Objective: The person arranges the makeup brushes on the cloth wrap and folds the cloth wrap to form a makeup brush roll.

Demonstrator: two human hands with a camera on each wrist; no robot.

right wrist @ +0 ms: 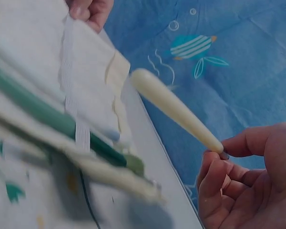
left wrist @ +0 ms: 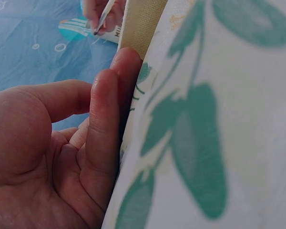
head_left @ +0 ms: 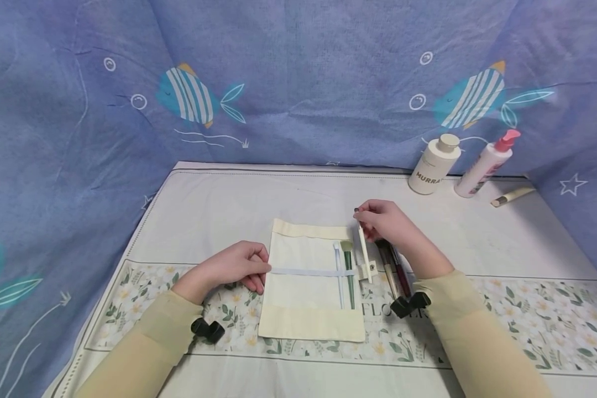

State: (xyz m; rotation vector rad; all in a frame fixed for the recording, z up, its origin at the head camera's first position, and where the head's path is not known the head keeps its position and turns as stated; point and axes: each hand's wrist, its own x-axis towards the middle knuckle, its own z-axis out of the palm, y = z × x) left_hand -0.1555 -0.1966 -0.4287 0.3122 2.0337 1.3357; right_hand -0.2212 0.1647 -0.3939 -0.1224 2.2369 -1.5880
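Note:
A cream fabric brush roll lies unfolded, with a pale elastic band across it. Under the band, toward the right side, sit a pale blue brush and a green-handled makeup brush. My left hand pinches the roll's left edge at the band's end. With thumb and fingertips, my right hand holds a slim brush by its narrow end; its thick cream handle points away from the hand, above the roll's right edge. The brush's other end is mostly hidden by the fingers.
More brushes lie right of the roll, partly under the right forearm. At the back right stand a white bottle and a pink-topped pump bottle, with a cream brush lying nearby. A blue fish-print cloth hangs behind the table.

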